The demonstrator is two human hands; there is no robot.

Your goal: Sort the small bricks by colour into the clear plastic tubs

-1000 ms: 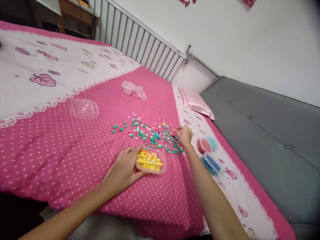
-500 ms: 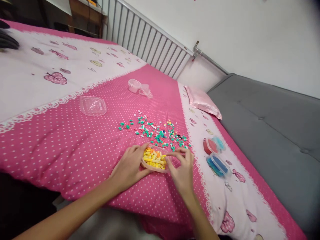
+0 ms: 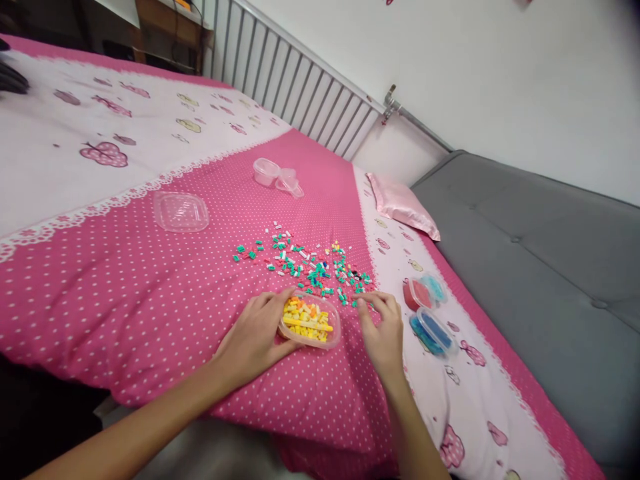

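My left hand [image 3: 255,328] is closed on the left side of a clear plastic container [image 3: 336,332], fingers at the far rim and thumb at the near one. Yellow building-block pieces [image 3: 303,330] fill most of it, with a few orange and cream ones and one long yellow bar on top. To the right of the container, my right hand [image 3: 384,333] is apart from it, thumb and forefinger slightly spread by the near edge of a loose pile. Nothing shows between those fingers. The pile of small blocks [image 3: 320,273] is mostly green, white and pink, with a few dark ones.
A clear lid [image 3: 181,212] lies on the pink dotted bedspread [image 3: 200,280] to the left. Clear containers [image 3: 267,172] stand farther back. At the right are a red-filled container [image 3: 417,293] and a blue-filled one [image 3: 434,331]. A pink pillow [image 3: 403,207] rests by the grey headboard [image 3: 530,267].
My right hand has moved off the container's right side, rightward to the edge of the block pile. My left hand stays on the container. The view has shifted slightly.
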